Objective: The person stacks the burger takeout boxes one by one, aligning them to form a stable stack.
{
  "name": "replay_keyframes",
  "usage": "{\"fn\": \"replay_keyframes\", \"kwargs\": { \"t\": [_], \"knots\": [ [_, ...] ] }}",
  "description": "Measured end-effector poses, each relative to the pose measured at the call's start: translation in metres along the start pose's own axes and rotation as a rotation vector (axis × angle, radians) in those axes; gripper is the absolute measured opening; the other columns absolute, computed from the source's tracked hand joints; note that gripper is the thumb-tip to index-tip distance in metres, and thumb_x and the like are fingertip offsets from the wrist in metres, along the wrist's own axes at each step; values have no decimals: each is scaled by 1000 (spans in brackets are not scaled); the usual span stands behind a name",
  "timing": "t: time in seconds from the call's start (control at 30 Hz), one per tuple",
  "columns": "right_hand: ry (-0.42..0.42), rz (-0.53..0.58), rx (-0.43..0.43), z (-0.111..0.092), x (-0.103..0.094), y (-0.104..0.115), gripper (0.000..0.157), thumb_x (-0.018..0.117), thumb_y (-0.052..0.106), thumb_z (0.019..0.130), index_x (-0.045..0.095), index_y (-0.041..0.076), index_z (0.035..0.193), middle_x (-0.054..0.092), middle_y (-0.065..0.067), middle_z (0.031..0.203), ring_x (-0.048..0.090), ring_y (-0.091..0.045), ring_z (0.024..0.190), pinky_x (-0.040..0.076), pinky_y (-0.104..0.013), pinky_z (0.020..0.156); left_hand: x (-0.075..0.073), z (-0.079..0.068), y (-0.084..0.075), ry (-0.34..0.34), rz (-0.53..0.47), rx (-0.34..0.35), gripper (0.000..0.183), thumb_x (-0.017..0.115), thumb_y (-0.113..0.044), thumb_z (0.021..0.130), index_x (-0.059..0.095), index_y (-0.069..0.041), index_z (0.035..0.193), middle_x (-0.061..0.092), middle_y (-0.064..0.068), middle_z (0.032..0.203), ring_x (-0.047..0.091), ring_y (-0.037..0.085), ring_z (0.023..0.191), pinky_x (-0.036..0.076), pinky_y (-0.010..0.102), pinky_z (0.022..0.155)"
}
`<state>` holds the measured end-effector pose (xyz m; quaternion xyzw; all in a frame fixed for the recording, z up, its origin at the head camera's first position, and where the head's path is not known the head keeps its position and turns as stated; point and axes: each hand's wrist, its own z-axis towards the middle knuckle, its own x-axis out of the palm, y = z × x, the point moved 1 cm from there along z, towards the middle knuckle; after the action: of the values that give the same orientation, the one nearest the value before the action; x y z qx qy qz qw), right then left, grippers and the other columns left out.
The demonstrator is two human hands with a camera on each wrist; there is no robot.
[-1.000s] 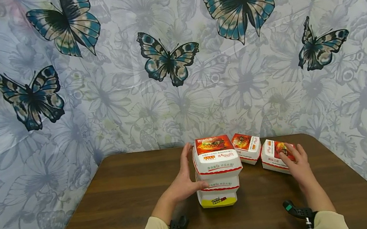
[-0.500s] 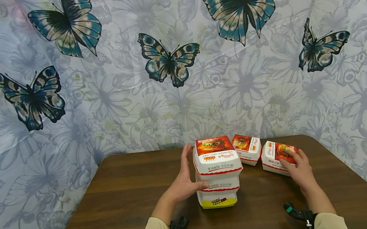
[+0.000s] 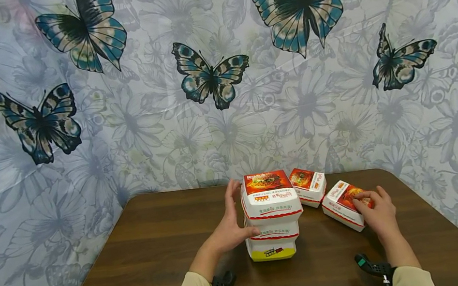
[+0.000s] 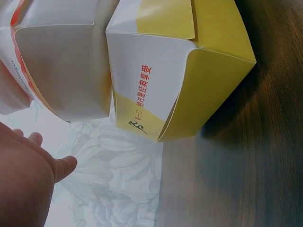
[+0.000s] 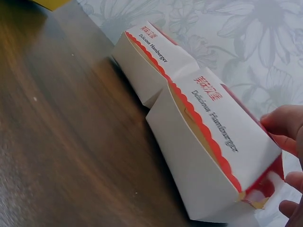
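A stack of white hamburger boxes (image 3: pixel 272 209) with red printed lids stands mid-table, its bottom part yellow (image 4: pixel 215 90). My left hand (image 3: pixel 227 229) is at the stack's left side, fingers extended upward and thumb at the front face. Over on the right, my right hand (image 3: pixel 378 212) pinches the near right end of a separate hamburger box (image 3: pixel 340 210), thumb and fingers at its upper edge. That box sits turned at an angle, and the right wrist view shows its scalloped red lid edge (image 5: pixel 203 137).
Another hamburger box (image 3: pixel 309 188) lies behind, between the stack and the right-hand box, close to both. The dark wooden table (image 3: pixel 141 267) ends at a wall cloth (image 3: pixel 159 148) printed with butterflies and flowers. A black device is strapped to each wrist.
My right hand has taken hold of the right-hand hamburger box, which has turned and slid a little toward me. The left hand and the stack have stayed in place.
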<state>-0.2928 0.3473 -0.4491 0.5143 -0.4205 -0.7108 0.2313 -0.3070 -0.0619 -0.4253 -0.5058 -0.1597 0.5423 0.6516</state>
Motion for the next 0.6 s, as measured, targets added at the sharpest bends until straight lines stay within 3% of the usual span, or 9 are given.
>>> {"fn": "replay_keyframes", "kwargs": {
  "t": [0.2, 0.43, 0.6],
  "knots": [
    [44, -107, -21, 2, -2, 2, 47, 60, 35, 98, 55, 0, 130, 8, -28, 164, 6, -62, 144, 12, -78, 109, 0, 0, 0, 2, -2, -1, 129, 76, -72, 69, -16, -42, 155, -5, 3, 167, -1, 30, 155, 7, 68, 120],
    [78, -316, -37, 0, -10, 7, 54, 55, 49, 98, 55, 8, 133, 26, -33, 155, 25, -64, 132, 29, -75, 95, -1, 0, -2, 10, -2, -5, 129, 74, -74, 69, -16, -41, 155, -7, 6, 168, -4, 31, 156, 5, 68, 121],
    [148, -399, -46, -3, -21, 18, 56, 58, 53, 95, 56, 9, 131, 29, -39, 146, 28, -64, 123, 32, -76, 89, -1, -1, -1, 15, -4, -9, 128, 75, -73, 70, -16, -42, 155, -8, 8, 168, -4, 30, 156, 4, 68, 121]
  ]
}}
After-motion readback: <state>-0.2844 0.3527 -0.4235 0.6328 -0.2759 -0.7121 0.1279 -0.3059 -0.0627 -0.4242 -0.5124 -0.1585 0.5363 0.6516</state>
